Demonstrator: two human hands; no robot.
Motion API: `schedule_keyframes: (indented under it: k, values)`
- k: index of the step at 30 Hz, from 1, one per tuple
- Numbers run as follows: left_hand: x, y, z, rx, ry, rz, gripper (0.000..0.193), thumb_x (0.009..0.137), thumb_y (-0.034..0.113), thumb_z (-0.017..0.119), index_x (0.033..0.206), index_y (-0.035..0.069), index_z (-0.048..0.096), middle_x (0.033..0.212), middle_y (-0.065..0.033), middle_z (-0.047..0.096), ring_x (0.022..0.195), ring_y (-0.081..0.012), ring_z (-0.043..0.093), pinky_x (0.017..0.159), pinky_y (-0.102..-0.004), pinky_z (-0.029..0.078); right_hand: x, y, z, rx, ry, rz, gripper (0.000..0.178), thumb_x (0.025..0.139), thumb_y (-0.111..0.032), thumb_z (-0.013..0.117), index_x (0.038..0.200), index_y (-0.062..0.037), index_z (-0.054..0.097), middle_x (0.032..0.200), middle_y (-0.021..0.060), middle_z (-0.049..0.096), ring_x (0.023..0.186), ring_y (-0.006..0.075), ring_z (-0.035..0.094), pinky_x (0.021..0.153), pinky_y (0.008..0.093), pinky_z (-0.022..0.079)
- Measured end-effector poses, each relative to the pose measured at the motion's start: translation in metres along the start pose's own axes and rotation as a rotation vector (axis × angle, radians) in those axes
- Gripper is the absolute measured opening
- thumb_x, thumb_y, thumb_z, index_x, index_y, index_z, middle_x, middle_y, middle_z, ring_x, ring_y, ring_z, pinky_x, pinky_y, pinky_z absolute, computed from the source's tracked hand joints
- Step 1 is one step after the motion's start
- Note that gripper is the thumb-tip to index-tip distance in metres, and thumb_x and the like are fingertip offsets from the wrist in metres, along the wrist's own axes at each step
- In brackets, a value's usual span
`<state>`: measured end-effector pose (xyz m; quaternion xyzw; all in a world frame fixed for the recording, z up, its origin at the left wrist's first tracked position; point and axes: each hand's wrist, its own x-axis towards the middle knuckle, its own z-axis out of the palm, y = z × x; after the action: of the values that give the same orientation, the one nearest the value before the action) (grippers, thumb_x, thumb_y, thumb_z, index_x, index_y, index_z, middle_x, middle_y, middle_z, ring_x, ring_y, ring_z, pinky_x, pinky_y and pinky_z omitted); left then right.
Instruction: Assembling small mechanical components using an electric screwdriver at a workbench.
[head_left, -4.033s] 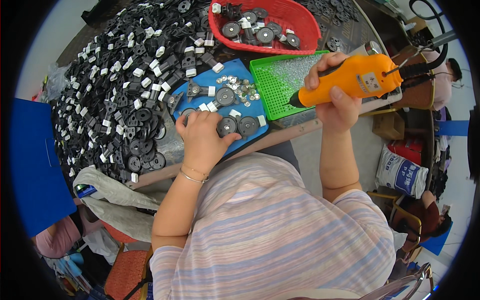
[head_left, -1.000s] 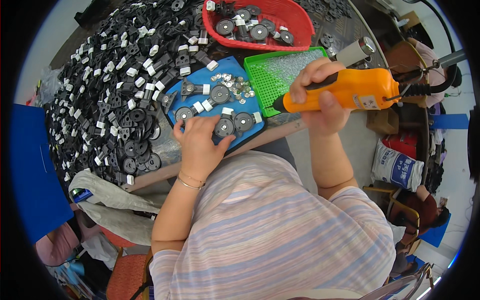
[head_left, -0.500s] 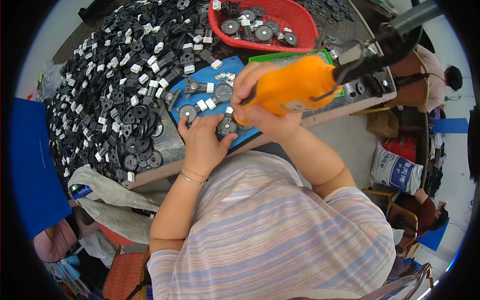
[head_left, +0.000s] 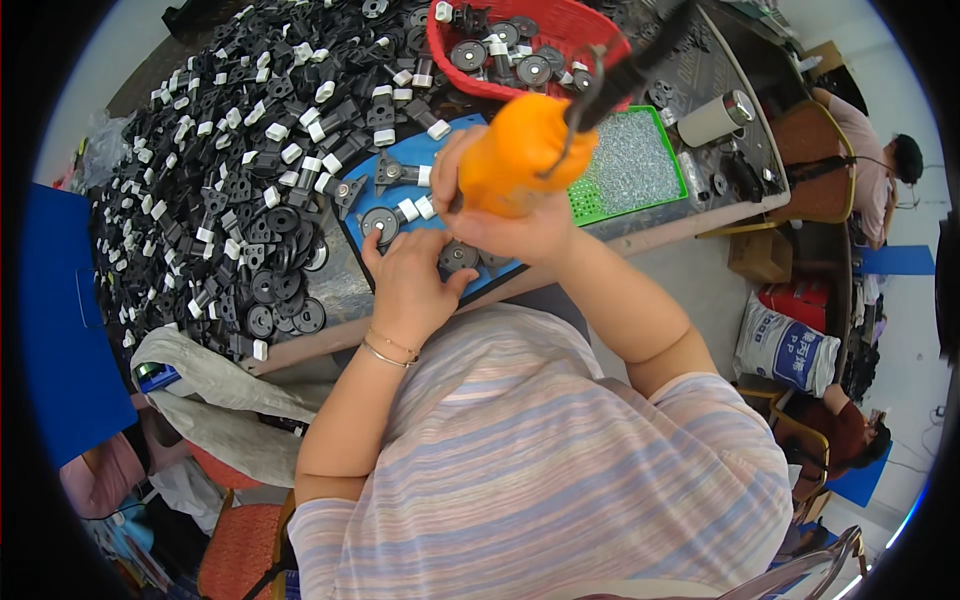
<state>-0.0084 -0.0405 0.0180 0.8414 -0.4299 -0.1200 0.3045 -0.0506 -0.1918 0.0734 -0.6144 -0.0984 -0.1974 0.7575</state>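
Note:
My right hand [head_left: 510,228] is wrapped round an orange power screwdriver [head_left: 522,150], which stands nearly upright over the blue mat [head_left: 418,148]. Its tip is hidden beneath the hand. My left hand [head_left: 412,272] rests at the mat's near edge, thumb and forefinger closed about a black caster wheel [head_left: 459,257] below the screwdriver. By its outer fingers lies another caster wheel [head_left: 380,225] with a white sleeve on its stem. Farther up the mat sits a black bracket [head_left: 396,173] with a white end.
A large heap of black parts with white sleeves [head_left: 270,130] covers the table's left. Behind the mat stands a red basket [head_left: 610,60] of caster wheels. To the right are a green tray [head_left: 684,185] of small metal pieces and a pale thermos [head_left: 706,121]. Other people sit farther right.
The screwdriver has swung from leaning rightward to nearly upright, and my right hand has shifted slightly left with it. The green tray and thermos are now uncovered. My left hand has barely moved.

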Motion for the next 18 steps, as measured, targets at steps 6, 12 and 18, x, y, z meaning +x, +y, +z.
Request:
schedule_keyframes:
  k: [6, 12, 18]
  values:
    - [-0.001, 0.000, 0.002, 0.047, 0.037, 0.049, 0.042, 0.065, 0.027, 0.077, 0.099, 0.008, 0.063, 0.085, -0.0057, 0.063, 0.088, -0.0232, 0.058, 0.099, -0.0481, 0.022, -0.008, -0.009, -0.007, 0.025, 0.061, -0.063, 0.023, 0.069, -0.001, 0.070, 0.087, -0.0008, 0.055, 0.085, 0.0097, 0.052, 0.075, 0.0149, 0.055, 0.064, 0.0249, 0.046]
    - [0.000, 0.003, 0.004, 0.182, 0.095, 0.084, 0.042, 0.069, 0.029, 0.075, 0.101, 0.005, 0.063, 0.084, -0.0063, 0.063, 0.088, -0.0226, 0.059, 0.099, -0.0496, 0.022, -0.009, -0.044, -0.027, -0.114, -0.134, -0.209, 0.029, 0.077, -0.022, 0.069, 0.089, -0.0008, 0.054, 0.082, 0.0097, 0.051, 0.059, 0.0130, 0.054, 0.053, 0.0218, 0.045]
    - [0.006, 0.007, 0.002, 0.321, 0.090, 0.106, 0.054, 0.065, 0.045, 0.075, 0.101, 0.005, 0.061, 0.086, -0.0040, 0.062, 0.088, -0.0213, 0.056, 0.099, -0.0492, 0.023, -0.044, -0.066, -0.087, -0.217, 0.434, -0.260, 0.022, 0.079, -0.006, 0.062, 0.096, 0.0029, 0.051, 0.088, 0.0135, 0.052, 0.065, 0.0215, 0.055, 0.061, 0.0297, 0.046]
